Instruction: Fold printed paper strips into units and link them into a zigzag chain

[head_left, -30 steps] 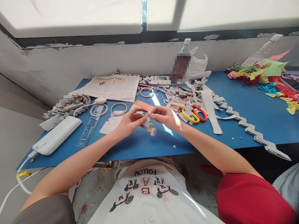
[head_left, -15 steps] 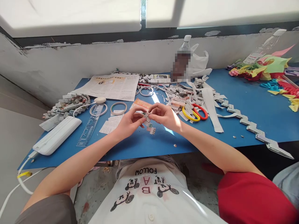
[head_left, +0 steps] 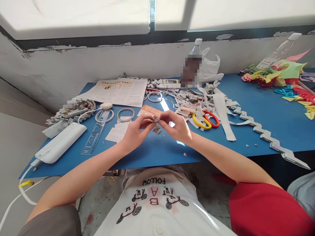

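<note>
Between my two hands, above the middle of the blue table, is a small folded newspaper strip piece, its printed end hanging below the fingers. My left hand pinches it from the left with thumb and forefinger. From the right, my right hand pinches it too, the fingertips of both hands nearly meeting. An orange printed paper lies just behind the hands. Left of them are cut newspaper slips with a tape roll on top. Scissors with yellow and red handles lie to the right.
A folded-paper chain runs toward the right front edge. Paper scraps and a bottle stand behind. At left are a ruler, a white corded device and a newspaper sheet. Colourful folded paper sits at far right.
My fingers have turned the folded newspaper piece, so less of its hanging end shows now. My right-hand fingers have closed in over its top. The things on the table have stayed in place.
</note>
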Demonstrator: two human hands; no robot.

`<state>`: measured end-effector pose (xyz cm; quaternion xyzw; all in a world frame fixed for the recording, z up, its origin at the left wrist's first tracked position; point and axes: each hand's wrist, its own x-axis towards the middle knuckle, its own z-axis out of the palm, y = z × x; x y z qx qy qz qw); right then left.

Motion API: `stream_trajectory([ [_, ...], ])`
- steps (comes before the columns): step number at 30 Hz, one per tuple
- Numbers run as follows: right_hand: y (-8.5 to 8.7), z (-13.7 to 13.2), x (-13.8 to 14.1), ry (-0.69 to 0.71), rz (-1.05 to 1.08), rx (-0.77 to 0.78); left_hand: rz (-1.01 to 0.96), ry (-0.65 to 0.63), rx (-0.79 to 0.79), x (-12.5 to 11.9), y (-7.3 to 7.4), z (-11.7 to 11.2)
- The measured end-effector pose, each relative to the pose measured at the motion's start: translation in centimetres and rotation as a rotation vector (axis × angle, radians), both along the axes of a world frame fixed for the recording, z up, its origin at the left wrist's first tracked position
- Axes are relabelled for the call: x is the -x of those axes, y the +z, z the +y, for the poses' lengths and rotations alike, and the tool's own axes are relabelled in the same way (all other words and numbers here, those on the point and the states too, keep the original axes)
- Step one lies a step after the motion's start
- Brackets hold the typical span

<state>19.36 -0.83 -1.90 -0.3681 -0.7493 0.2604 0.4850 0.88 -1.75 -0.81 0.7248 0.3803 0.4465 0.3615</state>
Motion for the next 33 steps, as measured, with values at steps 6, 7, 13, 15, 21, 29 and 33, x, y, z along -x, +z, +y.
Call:
stream_trajectory([
  [6, -0.36, 0.2, -0.04, 0.029, -0.018, -0.372, -0.034, 0.008, -0.138, 0.07, -0.2, -0.11],
  [7, -0.36, 0.2, -0.03, 0.029, -0.028, -0.41, -0.034, 0.011, -0.15, 0.12, -0.23, -0.09],
  [13, -0.07, -0.07, 0.11, -0.018, -0.081, -0.516, -0.016, 0.038, -0.188, 0.41, -0.17, -0.1],
  [15, -0.04, -0.07, 0.1, -0.028, -0.101, -0.542, -0.029, 0.037, -0.193, 0.38, -0.05, -0.18],
  [21, -0.27, 0.31, 0.0, -0.058, -0.235, -0.618, -0.036, 0.056, -0.136, -0.05, 0.3, -0.25],
  [29, -0.51, 0.32, 0.24, -0.085, -0.337, -0.683, -0.035, 0.114, -0.029, -0.2, 0.48, 0.13],
  [33, -0.31, 0.18, 0.37, -0.101, -0.326, -0.712, -0.083, 0.112, -0.004, -0.22, 0.48, 0.09],
])
